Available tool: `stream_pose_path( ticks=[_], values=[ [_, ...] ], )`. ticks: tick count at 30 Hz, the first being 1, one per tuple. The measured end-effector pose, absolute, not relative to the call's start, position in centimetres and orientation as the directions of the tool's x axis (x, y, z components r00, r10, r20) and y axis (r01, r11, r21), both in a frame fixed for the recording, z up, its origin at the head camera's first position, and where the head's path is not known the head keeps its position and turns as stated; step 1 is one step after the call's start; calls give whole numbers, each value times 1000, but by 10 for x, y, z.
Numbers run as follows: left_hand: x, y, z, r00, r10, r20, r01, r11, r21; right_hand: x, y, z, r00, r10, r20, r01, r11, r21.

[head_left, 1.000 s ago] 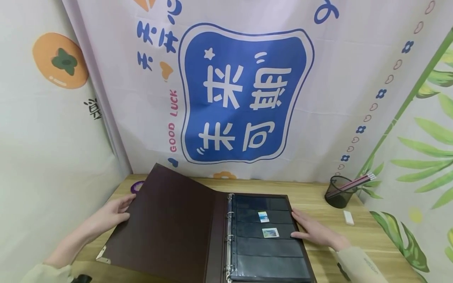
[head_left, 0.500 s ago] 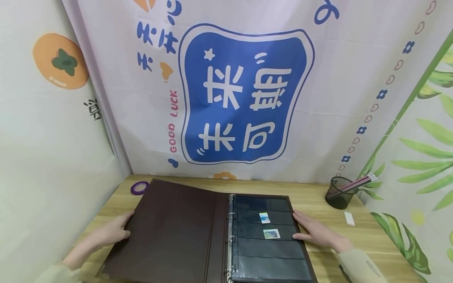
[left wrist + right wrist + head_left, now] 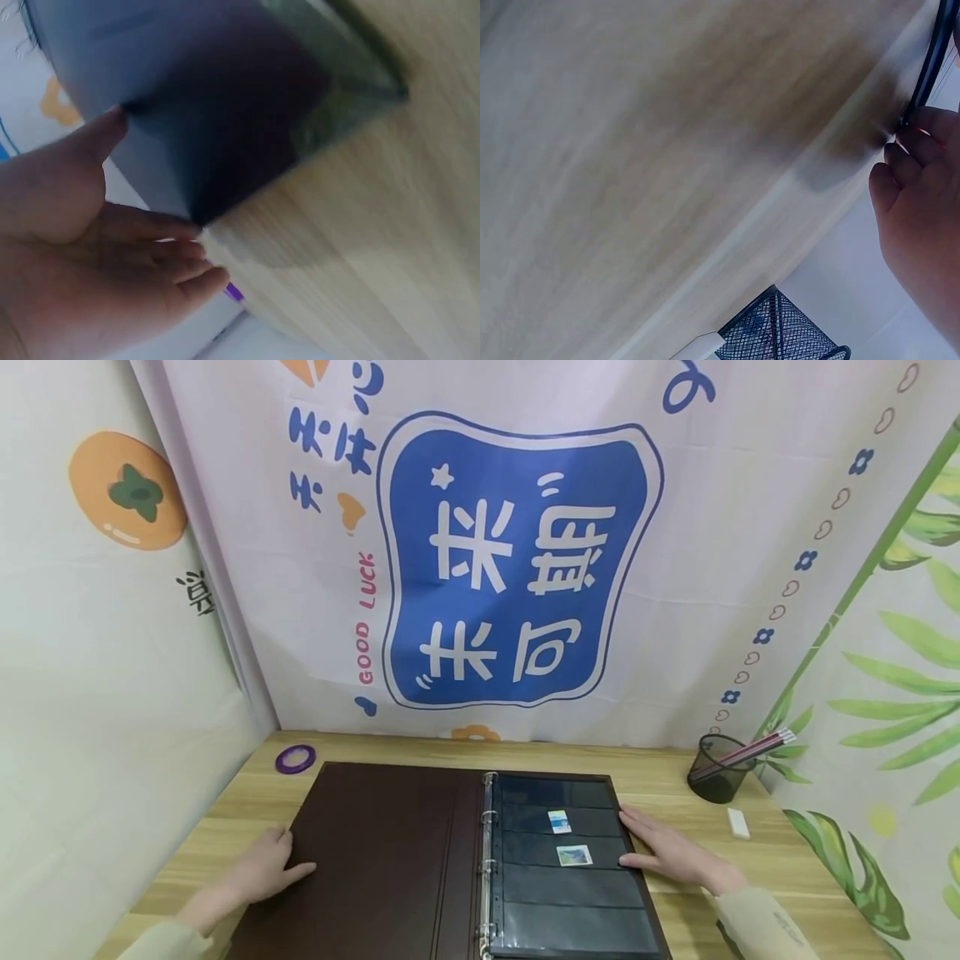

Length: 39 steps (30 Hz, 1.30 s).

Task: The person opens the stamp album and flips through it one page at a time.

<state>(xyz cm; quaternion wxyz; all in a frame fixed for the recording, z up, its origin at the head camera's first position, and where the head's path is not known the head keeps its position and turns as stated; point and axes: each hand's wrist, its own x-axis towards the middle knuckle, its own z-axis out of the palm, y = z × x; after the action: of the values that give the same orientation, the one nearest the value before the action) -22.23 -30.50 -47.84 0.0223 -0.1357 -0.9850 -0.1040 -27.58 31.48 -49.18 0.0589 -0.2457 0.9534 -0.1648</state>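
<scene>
A dark brown ring-binder stamp album point(image 3: 375, 860) lies spread on the wooden table in the head view. Its black pocket page point(image 3: 570, 885) carries an upper blue-and-white stamp point(image 3: 558, 822) and a lower landscape stamp point(image 3: 574, 856). My left hand point(image 3: 262, 867) rests at the cover's left edge, thumb on the cover and fingers along the edge. In the left wrist view the thumb of that hand point(image 3: 97, 247) touches the cover near a metal-capped corner point(image 3: 352, 105). My right hand point(image 3: 671, 847) lies against the page side's right edge, fingers fairly straight.
A purple tape roll point(image 3: 296, 758) lies at the table's back left. At the back right stand a black mesh pencil cup point(image 3: 717, 772) with several pencils and, in front of it, a white eraser point(image 3: 738, 822). A printed cloth point(image 3: 315, 610) hangs behind the table.
The album's front cover has come down from a raised tilt to lie flat, my left hand lowering with it and shifting right. The tape roll is now fully uncovered. My right hand stays put.
</scene>
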Motion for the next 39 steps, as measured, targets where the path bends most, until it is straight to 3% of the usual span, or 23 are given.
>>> stream_pose_path(
  ticks=[3, 6, 13, 22, 39],
  values=[
    [-221, -292, -484, -946, 255, 198, 281, 953, 112, -276, 315, -492, -868, -496, -27, -458, 821, -340],
    [-222, -281, -485, -942, 251, 224, 280, 953, 113, -276, 315, -492, -866, -499, -24, -461, 817, -345],
    [-225, -253, -478, -928, 341, 148, 363, 919, 155, -283, 312, -490, -876, -478, -55, -427, 825, -369],
    [-235, -208, -471, -854, 503, 132, 520, 828, 210, -305, 303, -486, -895, -443, -50, -394, 837, -380],
    [-250, -153, -495, -767, 641, -27, 618, 748, 242, -340, 288, -493, -900, -433, -55, -387, 849, -359]
  ],
)
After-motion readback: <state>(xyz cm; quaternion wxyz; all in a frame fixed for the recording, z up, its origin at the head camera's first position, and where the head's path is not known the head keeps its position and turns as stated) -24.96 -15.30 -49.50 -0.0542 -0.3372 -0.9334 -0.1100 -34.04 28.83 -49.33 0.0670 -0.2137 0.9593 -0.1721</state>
